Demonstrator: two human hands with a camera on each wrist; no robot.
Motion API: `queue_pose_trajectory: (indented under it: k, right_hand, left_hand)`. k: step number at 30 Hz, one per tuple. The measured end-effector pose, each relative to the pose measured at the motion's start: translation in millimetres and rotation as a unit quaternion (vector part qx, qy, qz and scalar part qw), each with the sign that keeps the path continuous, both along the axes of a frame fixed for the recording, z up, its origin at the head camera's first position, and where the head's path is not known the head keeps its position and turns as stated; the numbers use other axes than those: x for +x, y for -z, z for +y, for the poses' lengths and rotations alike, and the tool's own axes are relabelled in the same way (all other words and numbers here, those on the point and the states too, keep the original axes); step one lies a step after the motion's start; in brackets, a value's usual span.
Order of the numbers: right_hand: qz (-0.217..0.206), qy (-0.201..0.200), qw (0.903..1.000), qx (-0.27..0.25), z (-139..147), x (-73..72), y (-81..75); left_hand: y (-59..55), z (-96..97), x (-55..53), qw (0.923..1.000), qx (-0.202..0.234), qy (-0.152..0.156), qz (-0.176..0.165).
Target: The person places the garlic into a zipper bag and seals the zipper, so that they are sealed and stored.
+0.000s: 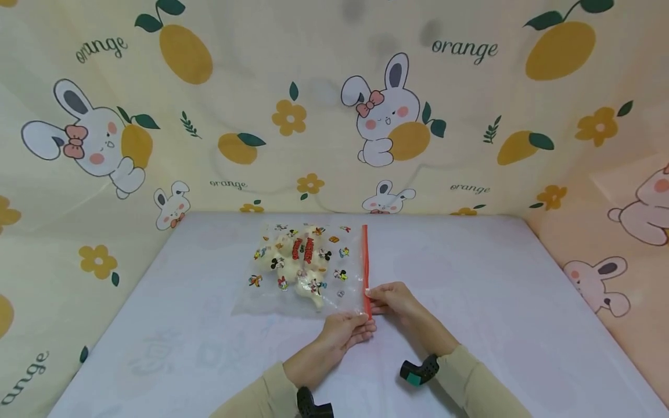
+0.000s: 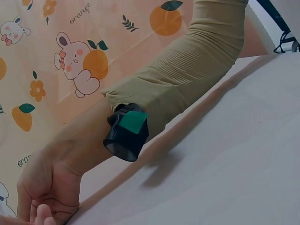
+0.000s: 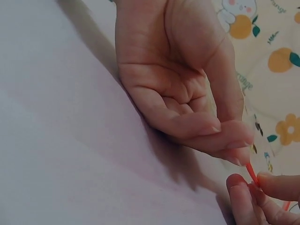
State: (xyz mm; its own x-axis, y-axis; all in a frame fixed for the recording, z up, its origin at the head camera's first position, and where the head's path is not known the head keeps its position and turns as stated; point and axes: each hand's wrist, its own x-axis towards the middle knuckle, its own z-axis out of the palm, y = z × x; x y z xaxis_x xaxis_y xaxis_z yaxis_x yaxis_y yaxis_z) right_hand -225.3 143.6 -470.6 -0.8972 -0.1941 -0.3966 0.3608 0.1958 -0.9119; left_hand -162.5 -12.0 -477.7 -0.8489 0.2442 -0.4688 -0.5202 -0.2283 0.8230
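A clear zip bag [image 1: 334,290] printed with small cartoon figures lies on the table, its red zip strip [image 1: 365,255] along the right side. Several pale cream lumps [image 1: 292,270] are inside, their kind hard to tell through the print. At the strip's near end my left hand [image 1: 342,332] pinches the bag's corner between thumb and fingers. My right hand [image 1: 398,301] pinches the same red strip slightly farther up. In the right wrist view, a short piece of the red strip [image 3: 252,173] shows between the right hand [image 3: 183,89] and the left fingertips [image 3: 241,192].
A white cloth covers the table [image 1: 470,278]. Behind it and at both sides hangs a cream curtain [image 1: 313,75] printed with rabbits and oranges. Each wrist carries a black camera, the right one [image 1: 420,371] with a green patch.
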Motion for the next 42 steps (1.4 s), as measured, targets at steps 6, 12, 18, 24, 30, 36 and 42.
queue_pose_trajectory:
  k: [6,12,18,24,30,36,42]
  right_hand:
    - [-0.004,0.010,0.9999,0.000,-1.1,-7.5,-2.9]
    - [-0.017,0.017,0.9997,-0.004,-0.5,-10.9,-2.0]
    - [-0.019,0.021,0.9996,-0.005,-1.0,-15.6,-2.2]
    - [-0.020,0.033,0.9993,0.006,-0.3,-22.4,-0.2]
    - [-0.021,0.036,0.9991,0.002,-0.4,-28.1,0.5]
    - [-0.026,0.045,0.9986,-0.008,-1.4,-33.5,1.5]
    - [-0.025,0.060,0.9978,-0.009,-1.8,-37.4,2.4]
  left_hand:
    - [0.2,-0.8,-2.1,1.0000,0.003,0.003,0.008]
    - [1.1,-0.8,-0.9,1.0000,0.003,0.009,0.001]
    - [0.7,-1.8,-0.5,0.9999,0.003,0.011,0.004]
    - [1.0,-1.8,-0.8,0.9999,0.003,0.011,0.001]
    - [2.5,-1.8,-0.6,0.9999,0.007,0.012,0.004]
    - [3.3,-2.5,0.4,0.9997,0.014,0.016,0.013]
    - [2.0,-2.6,-0.5,0.9998,0.007,0.017,0.004]
